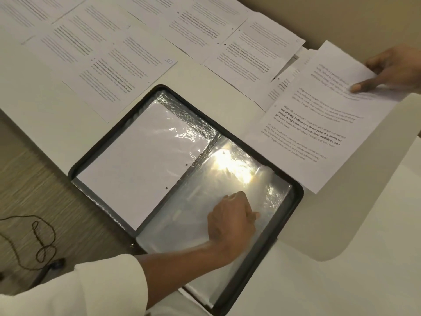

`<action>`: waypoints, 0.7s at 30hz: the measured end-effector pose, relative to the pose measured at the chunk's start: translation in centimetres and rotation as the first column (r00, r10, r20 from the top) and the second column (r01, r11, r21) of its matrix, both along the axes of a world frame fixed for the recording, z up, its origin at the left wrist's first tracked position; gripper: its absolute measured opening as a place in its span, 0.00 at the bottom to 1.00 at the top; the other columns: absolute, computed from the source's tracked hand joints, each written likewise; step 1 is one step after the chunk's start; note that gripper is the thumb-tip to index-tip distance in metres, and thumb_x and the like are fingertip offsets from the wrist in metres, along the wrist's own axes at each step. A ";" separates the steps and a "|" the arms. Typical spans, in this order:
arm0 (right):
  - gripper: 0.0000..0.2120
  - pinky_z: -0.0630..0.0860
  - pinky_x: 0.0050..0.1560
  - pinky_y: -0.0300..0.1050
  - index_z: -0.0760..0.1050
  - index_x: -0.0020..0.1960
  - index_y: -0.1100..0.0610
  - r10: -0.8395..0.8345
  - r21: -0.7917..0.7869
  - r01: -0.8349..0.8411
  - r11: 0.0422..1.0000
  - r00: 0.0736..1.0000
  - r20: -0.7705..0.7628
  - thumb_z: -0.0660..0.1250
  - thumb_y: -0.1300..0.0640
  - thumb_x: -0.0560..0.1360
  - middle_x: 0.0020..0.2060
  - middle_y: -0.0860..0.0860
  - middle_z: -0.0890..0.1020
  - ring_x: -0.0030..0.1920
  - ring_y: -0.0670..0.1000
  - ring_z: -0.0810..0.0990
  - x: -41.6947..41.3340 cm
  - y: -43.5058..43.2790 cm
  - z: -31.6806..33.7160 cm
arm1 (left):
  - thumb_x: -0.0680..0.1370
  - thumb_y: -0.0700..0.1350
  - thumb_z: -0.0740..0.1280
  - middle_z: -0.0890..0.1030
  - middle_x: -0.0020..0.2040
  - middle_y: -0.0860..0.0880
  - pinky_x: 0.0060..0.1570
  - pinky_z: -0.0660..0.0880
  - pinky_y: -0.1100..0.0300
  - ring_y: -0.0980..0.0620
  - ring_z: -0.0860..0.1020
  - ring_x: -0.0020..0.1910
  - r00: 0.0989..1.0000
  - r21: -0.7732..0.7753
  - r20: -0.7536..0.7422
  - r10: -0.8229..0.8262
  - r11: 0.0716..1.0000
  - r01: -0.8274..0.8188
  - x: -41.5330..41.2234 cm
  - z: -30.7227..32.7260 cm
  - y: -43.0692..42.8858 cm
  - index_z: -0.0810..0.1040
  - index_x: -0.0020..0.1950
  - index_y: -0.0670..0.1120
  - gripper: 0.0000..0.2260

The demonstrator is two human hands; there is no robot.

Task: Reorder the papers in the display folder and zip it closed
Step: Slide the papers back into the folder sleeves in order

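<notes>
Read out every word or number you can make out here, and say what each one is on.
"10": handwritten, corner of the white page above the black zip folder.
"way of living. Defined by a slower pace. It is centered around strong community bonds, local traditions, and": bold lines on the white printed sheet that the right hand holds.
All other print: too blurred to read.
The folder itself: no text.

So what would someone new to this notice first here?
Probably the open display folder in the middle, with bright glare on its clear right-hand sleeve, where the left hand rests half-curled. Next, the printed sheet that the right hand pinches at the right edge, and the printed pages spread across the top of the table.
</notes>
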State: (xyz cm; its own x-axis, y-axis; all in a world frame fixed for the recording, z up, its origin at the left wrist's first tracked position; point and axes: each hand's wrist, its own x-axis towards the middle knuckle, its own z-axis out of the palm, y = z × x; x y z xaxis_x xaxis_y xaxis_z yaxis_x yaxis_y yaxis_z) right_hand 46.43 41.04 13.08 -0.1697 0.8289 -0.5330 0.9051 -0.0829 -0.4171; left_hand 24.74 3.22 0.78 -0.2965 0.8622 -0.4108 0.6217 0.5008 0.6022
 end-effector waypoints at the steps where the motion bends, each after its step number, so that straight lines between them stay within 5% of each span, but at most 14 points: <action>1: 0.21 0.84 0.37 0.49 0.86 0.54 0.44 -0.003 0.007 0.003 1.000 1.000 -0.002 0.84 0.43 0.63 0.40 0.44 0.88 0.43 0.57 0.86 0.3 0.2 0.0 | 0.82 0.54 0.72 0.79 0.42 0.56 0.47 0.78 0.54 0.55 0.78 0.44 1.000 -0.008 0.006 0.019 1.000 -0.019 -0.1 -0.2 0.0 0.72 0.43 0.53 0.13; 4: 0.20 0.84 0.47 0.55 0.86 0.50 0.43 -0.022 0.013 0.022 1.000 0.999 -0.033 0.83 0.44 0.59 0.41 0.48 0.89 0.44 0.59 0.87 0.8 0.7 -0.5 | 0.81 0.48 0.74 0.80 0.39 0.57 0.49 0.82 0.50 0.54 0.81 0.42 0.997 -0.018 0.031 0.066 0.998 -0.065 -0.5 -0.7 0.0 0.73 0.48 0.54 0.10; 7: 0.20 0.81 0.58 0.64 0.86 0.51 0.44 0.022 -0.031 -0.023 0.999 1.000 -0.018 0.83 0.45 0.59 0.42 0.51 0.89 0.47 0.61 0.88 0.4 1.7 -1.1 | 0.76 0.48 0.80 0.79 0.37 0.59 0.51 0.82 0.50 0.55 0.83 0.45 0.989 -0.046 0.078 0.122 0.992 -0.119 -0.7 -0.7 0.2 0.71 0.55 0.57 0.19; 16: 0.19 0.80 0.57 0.61 0.86 0.49 0.48 0.003 -0.053 -0.003 0.999 1.000 0.010 0.83 0.47 0.59 0.42 0.52 0.89 0.41 0.57 0.86 -1.1 2.6 -0.2 | 0.70 0.56 0.82 0.79 0.35 0.54 0.48 0.84 0.51 0.54 0.81 0.35 0.897 -0.002 0.328 0.295 0.950 -0.311 -1.0 -1.1 0.5 0.67 0.73 0.53 0.37; 18: 0.17 0.80 0.53 0.55 0.85 0.48 0.49 -0.006 -0.046 0.006 0.999 1.000 0.010 0.83 0.49 0.61 0.41 0.51 0.89 0.34 0.53 0.86 -1.2 2.5 0.2 | 0.73 0.54 0.81 0.81 0.36 0.52 0.49 0.84 0.52 0.53 0.83 0.37 0.878 0.001 0.374 0.298 0.947 -0.321 -1.2 -1.6 0.3 0.72 0.71 0.51 0.31; 21: 0.13 0.78 0.50 0.46 0.86 0.50 0.49 -0.033 -0.027 0.032 0.999 0.999 -0.015 0.82 0.55 0.67 0.40 0.49 0.89 0.30 0.47 0.85 -1.1 2.5 0.5 | 0.81 0.56 0.73 0.83 0.36 0.54 0.47 0.85 0.49 0.53 0.84 0.38 0.896 0.062 0.360 0.258 0.952 -0.299 -1.7 -1.8 0.0 0.83 0.50 0.52 0.09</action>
State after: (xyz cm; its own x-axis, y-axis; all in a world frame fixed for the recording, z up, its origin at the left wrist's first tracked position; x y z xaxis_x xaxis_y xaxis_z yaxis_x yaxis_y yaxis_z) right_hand 45.28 43.55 13.56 -0.1513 0.8194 -0.5528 0.8953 -0.1235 -0.4281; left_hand 23.06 3.19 -1.00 -0.3897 0.8115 -0.4355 0.2107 0.5388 0.8156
